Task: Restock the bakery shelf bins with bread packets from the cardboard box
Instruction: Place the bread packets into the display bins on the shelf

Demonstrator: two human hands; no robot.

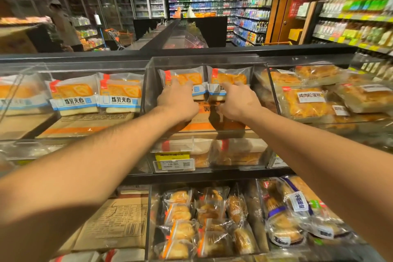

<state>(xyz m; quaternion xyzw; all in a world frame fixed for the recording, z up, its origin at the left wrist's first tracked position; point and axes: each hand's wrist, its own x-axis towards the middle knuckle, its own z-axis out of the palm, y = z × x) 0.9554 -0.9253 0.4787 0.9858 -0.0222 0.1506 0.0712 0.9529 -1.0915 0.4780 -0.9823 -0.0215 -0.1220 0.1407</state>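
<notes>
Both bare arms reach up the middle of the frame into one clear plastic bin (pixel 148 83) on the top shelf. The left hand (pixel 177 101) lies on the left bread packet (pixel 182 78), fingers spread and bent over its front, so it grips the packet from the front. The right hand (pixel 238 102) does the same with the right bread packet (pixel 230 78) just beside it, fingers curled onto the lower edge of the wrapper. The two packets stand upright side by side, touching, at the back of that bin, each with an orange picture and a blue and white label.

Below the hands, inside the same bin, a flattened piece of cardboard (pixel 204 121) with orange print lies under the packets. On the bin's front, lower down, a yellow tag and a white price label (pixel 173 164) hang.

To the left of the centre, the neighbouring bin holds two more packets of the same kind (pixel 95 93), upright. To the right, flatter packets of golden cake (pixel 304 100) are stacked loosely. In the lower part of the frame, the shelf beneath carries small wrapped buns (pixel 180 225), and a cardboard box (pixel 114 223) sits at the lower left, partly hidden by the left arm.

In the upper left, another person (pixel 63 25) stands by a fridge wall; a shopping cart (pixel 119 36) is near.
</notes>
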